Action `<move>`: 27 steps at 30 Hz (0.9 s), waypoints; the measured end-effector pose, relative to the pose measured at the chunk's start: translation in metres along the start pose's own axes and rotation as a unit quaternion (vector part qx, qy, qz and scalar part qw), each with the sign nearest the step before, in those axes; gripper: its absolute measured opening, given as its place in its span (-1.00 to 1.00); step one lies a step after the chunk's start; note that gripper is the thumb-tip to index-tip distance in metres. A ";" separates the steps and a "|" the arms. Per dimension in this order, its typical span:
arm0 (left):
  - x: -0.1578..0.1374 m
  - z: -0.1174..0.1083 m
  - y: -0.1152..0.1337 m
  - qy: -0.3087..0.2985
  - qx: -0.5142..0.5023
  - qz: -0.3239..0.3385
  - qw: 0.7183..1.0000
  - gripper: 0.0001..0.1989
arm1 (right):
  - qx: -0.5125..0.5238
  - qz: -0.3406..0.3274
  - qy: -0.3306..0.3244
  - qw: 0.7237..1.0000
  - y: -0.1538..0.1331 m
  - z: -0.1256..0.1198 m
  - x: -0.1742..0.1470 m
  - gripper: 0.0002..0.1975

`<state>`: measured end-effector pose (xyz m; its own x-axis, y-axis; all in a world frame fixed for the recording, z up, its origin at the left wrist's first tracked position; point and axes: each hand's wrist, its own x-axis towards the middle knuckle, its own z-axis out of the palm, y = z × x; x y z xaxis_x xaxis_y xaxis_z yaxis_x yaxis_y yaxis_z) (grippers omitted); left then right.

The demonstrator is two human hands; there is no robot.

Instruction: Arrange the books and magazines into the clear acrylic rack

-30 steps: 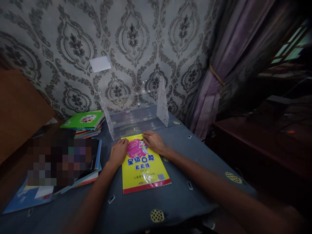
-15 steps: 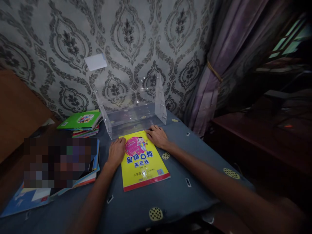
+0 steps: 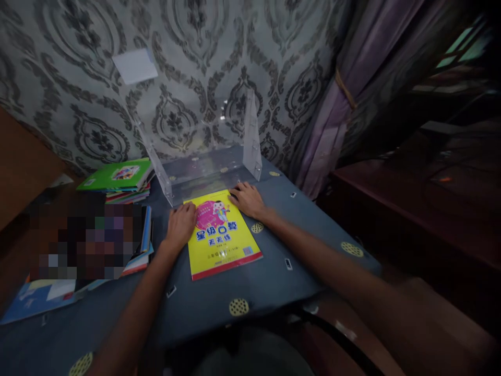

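A yellow workbook (image 3: pixel 219 243) with a red bottom strip, a pink circle and a cartoon figure lies face up on the table. At its upper left edge my left hand (image 3: pixel 181 225) has its fingers bent around the side. My right hand (image 3: pixel 247 200) grips the upper right corner, fingertips on the cover's edge. Both thumbs are mostly hidden. Just beyond the workbook's top edge stands a clear acrylic rack (image 3: pixel 252 138) with upright side panels.
A stack of books topped by a green one (image 3: pixel 117 175) sits at the back left. More books, including a blue one (image 3: pixel 37 303), lie at the left, partly blurred out. The table (image 3: pixel 282 308) carries a dark patterned cloth. A purple curtain (image 3: pixel 329 136) hangs at the right.
The camera view has tilted down and shifted slightly, so everything appears higher and further left. Both hands stay at the workbook's upper edges, and it keeps about the same place before the rack.
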<state>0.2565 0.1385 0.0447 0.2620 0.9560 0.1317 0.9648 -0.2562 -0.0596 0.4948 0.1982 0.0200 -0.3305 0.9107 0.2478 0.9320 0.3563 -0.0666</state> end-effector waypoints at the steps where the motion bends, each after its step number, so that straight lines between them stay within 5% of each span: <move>1: -0.001 -0.001 0.004 -0.001 0.004 0.013 1.000 -0.68 | 0.000 0.001 0.001 1.000 -0.001 0.001 0.000 -0.62; 6: -0.008 0.004 0.042 -0.016 -0.053 0.153 0.987 -0.59 | 0.010 0.010 -0.009 1.000 -0.003 0.002 0.000 -0.58; 12: -0.033 0.002 0.077 -0.056 -0.129 0.338 0.931 -0.60 | 0.016 0.015 -0.021 1.000 -0.003 0.001 0.000 -0.57; 18: -0.051 -0.006 0.079 -0.075 -0.161 0.386 0.906 -0.62 | 0.023 0.010 -0.008 1.000 -0.001 0.005 0.000 -0.56; 27: -0.054 -0.010 0.079 -0.067 -0.170 0.383 0.905 -0.62 | 0.018 0.032 -0.011 0.999 -0.013 -0.008 -0.009 -0.61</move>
<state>0.3189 0.0655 0.0426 0.8747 0.4811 0.0584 0.4573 -0.8592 0.2292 0.4873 0.1837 0.0266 -0.2744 0.9361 0.2199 0.9455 0.3043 -0.1155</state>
